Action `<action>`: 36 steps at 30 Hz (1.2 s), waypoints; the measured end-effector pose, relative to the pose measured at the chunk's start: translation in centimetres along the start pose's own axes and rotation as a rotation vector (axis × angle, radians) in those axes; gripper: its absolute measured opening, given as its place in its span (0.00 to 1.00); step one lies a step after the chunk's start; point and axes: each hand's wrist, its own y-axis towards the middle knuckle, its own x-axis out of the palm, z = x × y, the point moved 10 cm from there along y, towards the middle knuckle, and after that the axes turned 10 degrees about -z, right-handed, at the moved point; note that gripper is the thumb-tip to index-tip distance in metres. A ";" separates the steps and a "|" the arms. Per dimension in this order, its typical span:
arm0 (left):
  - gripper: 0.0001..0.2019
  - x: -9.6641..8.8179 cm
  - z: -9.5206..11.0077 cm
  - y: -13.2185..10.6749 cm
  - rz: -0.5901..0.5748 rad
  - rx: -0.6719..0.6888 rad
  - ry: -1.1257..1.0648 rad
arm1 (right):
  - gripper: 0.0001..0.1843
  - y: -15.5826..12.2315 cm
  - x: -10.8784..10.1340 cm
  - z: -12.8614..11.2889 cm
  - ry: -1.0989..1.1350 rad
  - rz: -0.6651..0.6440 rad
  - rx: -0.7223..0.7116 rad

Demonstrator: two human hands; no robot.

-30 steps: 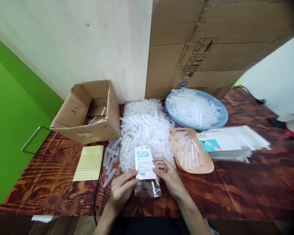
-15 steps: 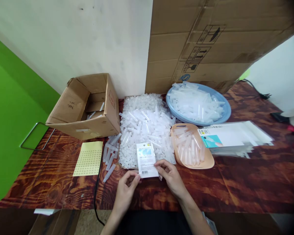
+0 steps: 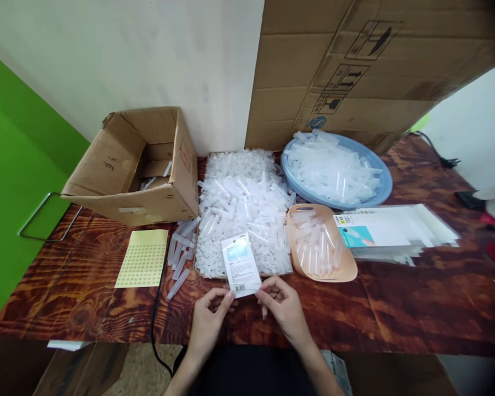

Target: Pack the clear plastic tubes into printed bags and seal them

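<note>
A small white printed packet [image 3: 241, 267] with a blue picture and a barcode is held up in front of me, tilted a little to the left. My left hand [image 3: 212, 311] pinches its lower left corner between thumb and fingers. At the lower right corner, my right hand [image 3: 278, 302] grips the packet the same way. Just behind it lies a heap of translucent plastic tubes [image 3: 243, 203] on a flat cardboard base. The packet's contents cannot be made out.
An open cardboard box [image 3: 148, 203] stands left, by a yellow sticker sheet [image 3: 142, 258] and loose tubes [image 3: 177, 283]. To the right are a peach tray [image 3: 348, 269] and a blue basin [image 3: 385, 181], both holding tubes, and flat printed bags [image 3: 396, 225]. A black cable [image 3: 154, 313] crosses the front edge.
The packet has tilted to the left and come slightly lower, with both hands still on its bottom corners. The whole view has shifted a little.
</note>
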 end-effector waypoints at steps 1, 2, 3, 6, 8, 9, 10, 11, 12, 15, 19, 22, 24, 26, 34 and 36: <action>0.19 -0.1 -0.1 0.0 0.004 -0.007 -0.006 | 0.20 0.1 0.0 0.3 0.006 0.039 0.000; 0.19 -0.1 -0.2 0.0 0.003 -0.011 -0.014 | 0.21 0.1 0.0 0.6 0.010 0.068 -0.003; 0.19 -0.1 -0.3 -0.1 0.002 -0.012 -0.024 | 0.21 0.1 0.0 0.8 0.013 0.086 -0.006; 0.18 0.0 -0.5 -0.1 -0.007 -0.016 -0.057 | 0.21 0.0 0.1 1.0 0.027 0.111 -0.018; 0.18 0.0 -0.6 -0.1 -0.005 -0.022 -0.070 | 0.22 0.0 0.0 1.1 0.040 0.129 -0.026; 0.18 0.0 -0.6 -0.2 -0.001 -0.022 -0.071 | 0.22 -0.1 0.0 1.1 0.043 0.139 -0.026; 0.18 0.0 -0.6 -0.2 0.003 -0.020 -0.069 | 0.22 -0.1 -0.1 1.2 0.044 0.148 -0.023; 0.18 0.0 -0.6 -0.2 0.007 -0.017 -0.064 | 0.23 -0.1 -0.1 1.3 0.040 0.156 -0.018; 0.18 0.0 -0.5 -0.3 0.008 -0.016 -0.057 | 0.23 -0.1 -0.1 1.3 0.033 0.161 -0.012; 0.17 0.1 -0.7 -0.3 0.003 -0.020 -0.044 | 0.22 -0.1 -0.1 1.4 -0.014 0.172 0.000; 0.16 0.2 -1.2 -0.3 -0.003 -0.026 -0.050 | 0.22 -0.1 -0.3 1.6 -0.122 0.199 0.019; 0.17 0.2 -1.6 -0.4 0.008 -0.033 -0.048 | 0.23 -0.1 -0.8 1.5 -0.290 0.267 -0.009; 0.17 0.1 -1.9 -0.4 0.020 -0.041 -0.040 | 0.23 -0.1 -0.9 1.1 -0.427 0.320 -0.044; 0.18 0.1 -2.1 -0.4 0.031 -0.047 -0.028 | 0.24 -0.1 -1.0 1.0 -0.535 0.367 -0.056; 0.20 0.1 -3.1 -0.2 0.123 -0.090 0.016 | 0.23 -0.1 -0.8 0.4 -0.699 0.439 -0.076; 0.20 0.1 -2.8 -0.3 0.127 -0.066 0.014 | 0.23 -0.1 -0.8 0.5 -0.686 0.440 -0.082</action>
